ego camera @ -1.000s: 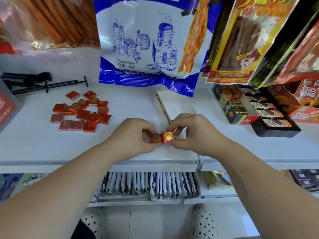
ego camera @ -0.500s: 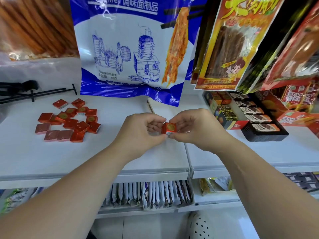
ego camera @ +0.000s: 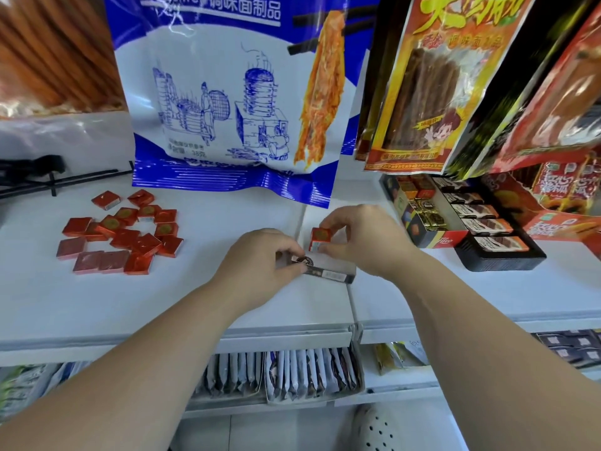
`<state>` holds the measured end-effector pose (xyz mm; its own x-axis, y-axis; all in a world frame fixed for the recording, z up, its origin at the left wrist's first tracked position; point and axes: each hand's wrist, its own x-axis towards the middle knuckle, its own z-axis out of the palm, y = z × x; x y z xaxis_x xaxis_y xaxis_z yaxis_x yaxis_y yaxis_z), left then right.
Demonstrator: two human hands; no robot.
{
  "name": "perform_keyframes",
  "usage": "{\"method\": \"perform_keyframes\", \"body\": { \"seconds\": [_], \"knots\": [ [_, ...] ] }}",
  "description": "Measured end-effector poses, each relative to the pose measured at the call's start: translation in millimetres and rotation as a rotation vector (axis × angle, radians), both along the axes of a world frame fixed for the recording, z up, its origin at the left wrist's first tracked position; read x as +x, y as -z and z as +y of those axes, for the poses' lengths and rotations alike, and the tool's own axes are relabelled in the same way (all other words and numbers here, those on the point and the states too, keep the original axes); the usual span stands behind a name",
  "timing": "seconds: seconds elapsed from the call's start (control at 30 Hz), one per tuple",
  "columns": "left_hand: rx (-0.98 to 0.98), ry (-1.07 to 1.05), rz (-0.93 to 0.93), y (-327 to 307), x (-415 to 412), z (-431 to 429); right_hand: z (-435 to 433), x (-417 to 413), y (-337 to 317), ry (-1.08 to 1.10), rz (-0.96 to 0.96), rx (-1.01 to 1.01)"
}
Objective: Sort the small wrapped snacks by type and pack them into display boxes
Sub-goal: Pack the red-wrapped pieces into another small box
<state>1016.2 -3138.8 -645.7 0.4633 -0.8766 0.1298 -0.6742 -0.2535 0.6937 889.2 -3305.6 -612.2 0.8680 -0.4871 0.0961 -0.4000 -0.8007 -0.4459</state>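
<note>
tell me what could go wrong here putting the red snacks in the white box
1. The right hand pinches the red snacks only by the fingertips over the white box; they may slip or come apart.
2. The left hand grips the box at just one corner, so it could slide or tip as the snacks are pressed in.
3. The blue bag is close behind; a lifted hand might knock it.

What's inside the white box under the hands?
Red wrapped snack, maybe two stacked, pinched by the right hand; white floor beside it. The left hand grips the white box and hides the rest.
</note>
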Motion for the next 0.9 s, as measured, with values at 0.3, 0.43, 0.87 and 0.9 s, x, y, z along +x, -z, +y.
{"method": "perform_keyframes", "body": {
  "seconds": [0.3, 0.43, 0.87, 0.9],
  "knots": [
    [-0.072, -0.091, 0.134, -1, -4, 9, 3, 10, 3, -0.099, 0.218, 0.149],
    [-0.072, -0.072, 0.132, 0, -6, 6, 4, 6, 6, -0.043, 0.199, 0.041],
    [-0.056, -0.091, 0.156, -1, -10, 5, 14, 4, 2, -0.007, 0.191, 0.000],
    [-0.054, -0.085, 0.155, -2, -10, 5, 13, 4, 1, 0.012, 0.168, -0.035]
  ]
}}
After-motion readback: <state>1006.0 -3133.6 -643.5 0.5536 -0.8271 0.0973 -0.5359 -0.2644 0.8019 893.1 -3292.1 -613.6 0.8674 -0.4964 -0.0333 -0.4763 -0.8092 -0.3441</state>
